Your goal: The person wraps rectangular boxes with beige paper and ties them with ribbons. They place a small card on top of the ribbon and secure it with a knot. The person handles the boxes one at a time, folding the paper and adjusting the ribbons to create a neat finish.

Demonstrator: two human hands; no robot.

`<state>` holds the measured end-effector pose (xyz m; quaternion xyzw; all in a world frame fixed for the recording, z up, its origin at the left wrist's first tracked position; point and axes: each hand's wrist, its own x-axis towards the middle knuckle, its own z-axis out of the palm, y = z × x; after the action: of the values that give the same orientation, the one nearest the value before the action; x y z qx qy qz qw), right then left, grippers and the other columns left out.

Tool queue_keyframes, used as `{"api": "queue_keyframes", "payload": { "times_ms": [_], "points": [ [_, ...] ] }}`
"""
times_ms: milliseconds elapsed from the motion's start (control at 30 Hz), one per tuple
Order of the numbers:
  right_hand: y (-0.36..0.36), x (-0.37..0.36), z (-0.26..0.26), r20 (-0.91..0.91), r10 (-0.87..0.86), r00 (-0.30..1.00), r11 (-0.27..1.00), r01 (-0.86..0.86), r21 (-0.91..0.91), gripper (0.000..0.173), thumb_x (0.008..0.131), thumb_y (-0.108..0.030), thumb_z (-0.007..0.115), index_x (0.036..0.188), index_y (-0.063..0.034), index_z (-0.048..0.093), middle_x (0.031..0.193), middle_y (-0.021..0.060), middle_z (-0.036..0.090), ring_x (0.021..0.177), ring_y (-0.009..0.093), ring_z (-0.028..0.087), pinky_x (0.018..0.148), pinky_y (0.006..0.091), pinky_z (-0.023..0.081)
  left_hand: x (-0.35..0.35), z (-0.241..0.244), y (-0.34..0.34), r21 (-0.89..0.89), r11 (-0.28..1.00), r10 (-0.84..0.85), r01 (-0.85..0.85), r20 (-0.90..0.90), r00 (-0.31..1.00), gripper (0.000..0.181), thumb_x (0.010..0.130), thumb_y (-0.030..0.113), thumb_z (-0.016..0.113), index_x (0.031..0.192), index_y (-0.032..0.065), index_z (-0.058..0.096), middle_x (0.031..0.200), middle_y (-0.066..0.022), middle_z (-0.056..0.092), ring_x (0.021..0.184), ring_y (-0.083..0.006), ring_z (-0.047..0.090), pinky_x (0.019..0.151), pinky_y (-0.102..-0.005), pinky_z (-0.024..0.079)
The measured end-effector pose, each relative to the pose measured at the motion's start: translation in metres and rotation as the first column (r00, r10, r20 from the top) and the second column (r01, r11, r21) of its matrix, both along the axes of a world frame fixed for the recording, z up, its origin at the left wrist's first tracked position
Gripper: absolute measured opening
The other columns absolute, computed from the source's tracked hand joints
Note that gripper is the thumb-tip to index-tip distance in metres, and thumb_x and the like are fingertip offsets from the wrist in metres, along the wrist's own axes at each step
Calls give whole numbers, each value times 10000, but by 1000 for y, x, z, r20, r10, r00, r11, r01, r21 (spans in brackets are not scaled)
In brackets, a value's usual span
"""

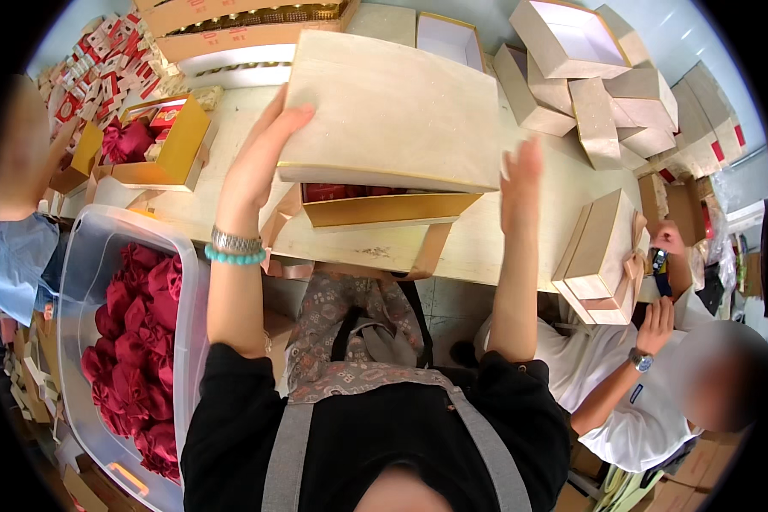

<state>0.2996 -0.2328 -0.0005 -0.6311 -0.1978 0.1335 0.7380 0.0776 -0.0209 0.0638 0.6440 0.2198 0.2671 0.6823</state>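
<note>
A cream gift-box lid (390,109) with gold edging sits tilted over a gold-sided box base (390,211). Through the gap at the front, red contents (333,191) show; the rest is hidden. My left hand (259,150) grips the lid's left side, thumb on its top. Just off the lid's right edge, my right hand (521,182) is raised with nothing in it, its fingers slightly blurred. A peach satin ribbon (436,246) runs from under the base and hangs over the table's front edge.
A clear plastic tub (195,307) of dark red satin pouches (137,345) stands at left. Beyond it is an open filled gift box (182,150). A ribboned box (592,256) overhangs the table at right, beside a seated co-worker (646,390). Cream boxes (589,121) are piled at back right.
</note>
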Motion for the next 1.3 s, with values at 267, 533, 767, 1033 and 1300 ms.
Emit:
{"api": "queue_keyframes", "payload": {
  "times_ms": [267,533,767,1033,1300],
  "points": [
    [27,1,53,-185,335,924,942,-326,75,655,847,-439,599,1287,27,466,1299,145,503,1221,245,449,1021,355,325,-10,-24,12,-487,873,38,8,83,996,542,914,441,508,1306,68,479,1285,-87,532,1168,-198,511,964,-351,409],
    [11,7,43,-364,297,883,955,-283,93,551,884,-342,560,1241,70,481,1260,168,530,1181,246,490,981,352,370,-2,-2,14,-558,830,-113,15,-142,983,570,921,488,478,1318,80,464,1256,-72,558,1123,-196,557,866,-431,486],
    [5,15,34,-416,304,857,890,-411,-197,571,890,-390,536,1247,53,487,1225,148,560,1141,230,516,984,362,375,-9,-5,24,-552,834,-261,17,-367,893,591,897,499,492,1307,74,469,1226,-74,570,1105,-228,564,851,-389,491],
    [52,62,24,-239,499,833,757,-553,-348,716,859,-456,576,1400,-40,360,1322,110,488,1211,217,454,985,348,379,38,-43,71,-310,951,-125,18,-329,936,617,899,516,511,1291,41,475,1217,-66,563,1139,-158,521,938,-310,433],
    [59,38,-7,-353,406,843,878,-467,-105,735,876,-388,563,1457,-45,271,1379,143,442,1289,247,401,1046,324,324,36,-68,52,-250,960,33,-128,-350,936,619,931,510,469,1291,8,492,1250,-106,552,1127,-154,532,944,-268,416]
  ]
}}
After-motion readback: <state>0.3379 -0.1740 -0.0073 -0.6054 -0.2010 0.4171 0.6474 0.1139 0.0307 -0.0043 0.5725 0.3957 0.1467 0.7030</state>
